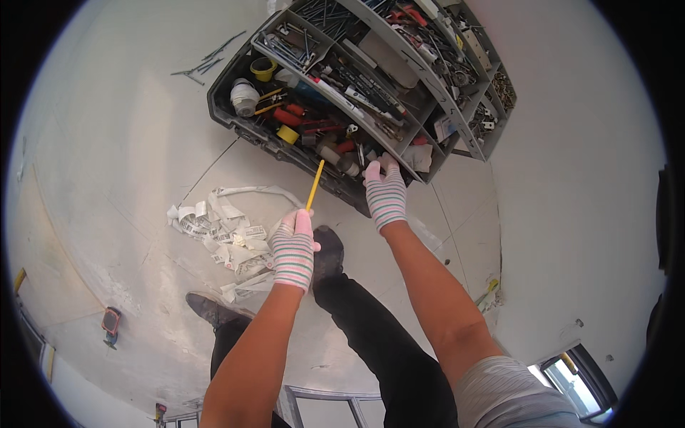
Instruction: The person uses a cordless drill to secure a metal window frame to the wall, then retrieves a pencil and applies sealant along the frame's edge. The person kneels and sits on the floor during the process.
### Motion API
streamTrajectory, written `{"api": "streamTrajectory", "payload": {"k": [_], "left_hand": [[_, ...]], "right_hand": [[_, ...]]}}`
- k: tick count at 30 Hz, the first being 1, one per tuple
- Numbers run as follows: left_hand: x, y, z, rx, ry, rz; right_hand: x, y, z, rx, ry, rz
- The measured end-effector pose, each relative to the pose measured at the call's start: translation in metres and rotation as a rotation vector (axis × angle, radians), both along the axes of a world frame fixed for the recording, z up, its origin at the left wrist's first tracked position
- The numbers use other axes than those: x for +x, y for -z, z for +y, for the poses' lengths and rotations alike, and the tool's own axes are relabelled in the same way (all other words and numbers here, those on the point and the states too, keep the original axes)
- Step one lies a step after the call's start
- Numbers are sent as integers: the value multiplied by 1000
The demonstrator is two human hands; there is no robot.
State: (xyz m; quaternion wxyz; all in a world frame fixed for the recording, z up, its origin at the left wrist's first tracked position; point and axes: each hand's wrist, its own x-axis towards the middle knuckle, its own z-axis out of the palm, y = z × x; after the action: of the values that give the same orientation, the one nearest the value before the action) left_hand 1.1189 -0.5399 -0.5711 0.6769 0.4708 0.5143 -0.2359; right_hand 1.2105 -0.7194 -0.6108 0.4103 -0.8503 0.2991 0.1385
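My left hand (pixel 294 246), in a pink, white and green striped glove, is closed round the lower end of a yellow pencil (pixel 315 183). The pencil points up and away, in front of the near side of a dark toolbox (pixel 271 146). My right hand (pixel 386 191), gloved the same way, reaches over the toolbox's near right edge, beside its raised grey tray (pixel 357 114). Its thumb and fingers look apart; the fingertips are partly hidden among the tools. Close by in the box lie red-handled tools (pixel 287 118), a white roll (pixel 244 98) and a yellow tape roll (pixel 263 69).
Torn printed paper strips (pixel 235 235) lie crumpled on the floor near my shoes (pixel 328 250). Several long screws (pixel 203 68) are left of the toolbox. A red and blue tool (pixel 111 327) rests farther left. Tiered trays (pixel 457 85) of small hardware spread to the right.
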Motion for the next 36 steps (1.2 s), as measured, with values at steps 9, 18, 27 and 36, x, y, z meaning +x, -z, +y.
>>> {"api": "streamTrajectory", "payload": {"k": [9, 18, 27, 36], "left_hand": [[-22, -36, -17, -136, -6, -11], [7, -12, -13, -342, 84, -131], [46, 35, 13, -488, 167, -280], [13, 11, 111, -290, 248, -316]], "right_hand": [[-40, -68, 40, 601, -58, 206], [4, -59, 44, 544, -165, 411], [41, -16, 54, 286, -312, 218], [112, 39, 125, -179, -996, -372]]}}
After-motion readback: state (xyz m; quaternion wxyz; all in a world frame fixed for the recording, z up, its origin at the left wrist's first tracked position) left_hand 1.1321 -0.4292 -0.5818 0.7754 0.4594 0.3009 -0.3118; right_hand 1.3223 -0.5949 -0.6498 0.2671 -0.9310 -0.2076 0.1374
